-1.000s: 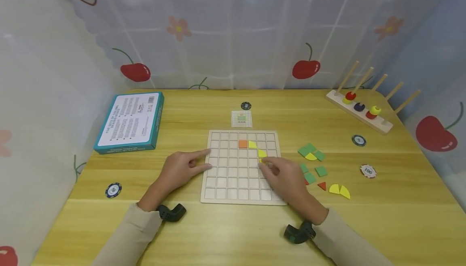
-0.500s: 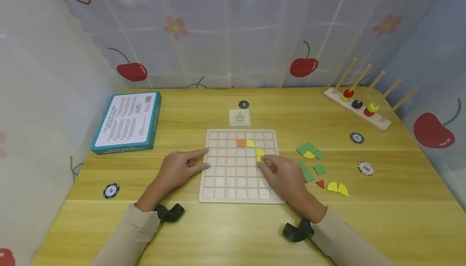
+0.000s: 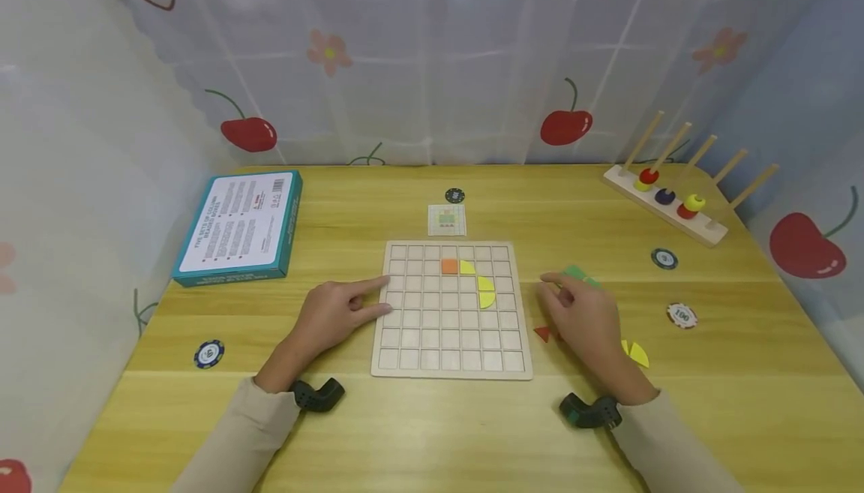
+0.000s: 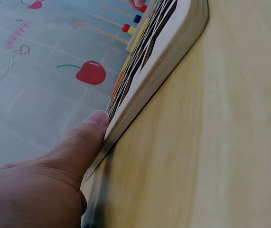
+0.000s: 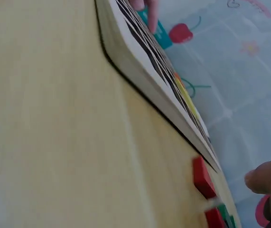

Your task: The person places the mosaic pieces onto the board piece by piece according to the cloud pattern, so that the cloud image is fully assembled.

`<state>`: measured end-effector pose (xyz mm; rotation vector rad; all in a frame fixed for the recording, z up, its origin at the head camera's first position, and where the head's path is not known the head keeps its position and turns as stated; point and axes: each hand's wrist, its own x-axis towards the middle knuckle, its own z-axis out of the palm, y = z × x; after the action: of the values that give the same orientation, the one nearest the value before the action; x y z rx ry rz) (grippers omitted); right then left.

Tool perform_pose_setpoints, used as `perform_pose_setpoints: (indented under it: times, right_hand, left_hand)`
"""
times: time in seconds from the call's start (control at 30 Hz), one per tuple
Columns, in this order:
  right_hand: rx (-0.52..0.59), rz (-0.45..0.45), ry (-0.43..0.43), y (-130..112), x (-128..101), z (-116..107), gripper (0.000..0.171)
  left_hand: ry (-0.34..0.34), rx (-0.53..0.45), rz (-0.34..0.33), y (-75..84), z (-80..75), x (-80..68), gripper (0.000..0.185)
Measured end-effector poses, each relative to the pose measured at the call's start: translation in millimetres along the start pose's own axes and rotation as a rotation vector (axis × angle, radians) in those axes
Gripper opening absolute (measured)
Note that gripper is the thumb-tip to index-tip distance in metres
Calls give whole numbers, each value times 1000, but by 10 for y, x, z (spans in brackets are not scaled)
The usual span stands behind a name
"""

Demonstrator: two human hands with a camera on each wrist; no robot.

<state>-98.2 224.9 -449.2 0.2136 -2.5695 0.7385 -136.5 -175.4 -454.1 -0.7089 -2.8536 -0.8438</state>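
Note:
A wooden grid board (image 3: 432,339) lies in the middle of the table. In its cells sit an orange square (image 3: 449,266), one yellow quarter-circle (image 3: 467,268), and two more stacked into a half-circle (image 3: 486,292). My left hand (image 3: 331,320) touches the board's left edge with thumb and index finger; the left wrist view has the thumb (image 4: 90,135) against its side. To the right of the board, my right hand (image 3: 580,320) hovers over loose pieces, thumb and index apart. It partly covers green squares (image 3: 576,272); a red triangle (image 3: 542,334) and yellow pieces (image 3: 637,356) show beside it.
A small pattern card (image 3: 447,220) and a black chip (image 3: 455,195) lie beyond the board. The teal box (image 3: 236,223) is at the back left. At the back right stands a peg rack (image 3: 668,208) with beads. More chips (image 3: 682,315) lie at both sides.
My right hand has left the yellow quarter-circle on the board and moved right, over the loose pieces. The two quarter-circles now show fully. My left hand stays at the board's edge.

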Motion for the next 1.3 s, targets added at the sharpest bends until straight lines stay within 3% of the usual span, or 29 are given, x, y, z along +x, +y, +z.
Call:
perform_pose_setpoints:
  times: [0.2, 0.33, 0.77, 0.9, 1.03, 1.3]
  right_hand:
    - [-76, 144, -168, 231, -2, -290, 26]
    - [-99, 174, -231, 277, -10, -388, 28]
    - [-184, 171, -195, 178, -31, -371, 30]
    - [-107, 188, -195, 214, -37, -357, 35]
    - [-30, 190, -230, 290, -38, -398, 27]
    - [-71, 106, -322, 296, -25, -386, 26]
  left_hand:
    - [1, 0, 9, -5, 2, 4, 49]
    - [0, 0, 7, -7, -1, 0, 49]
    - [3, 4, 6, 13, -3, -2, 49]
    - [-1, 8, 3, 12, -3, -1, 50]
    - [1, 6, 1, 11, -4, 1, 50]
    - [1, 3, 6, 12, -5, -1, 51]
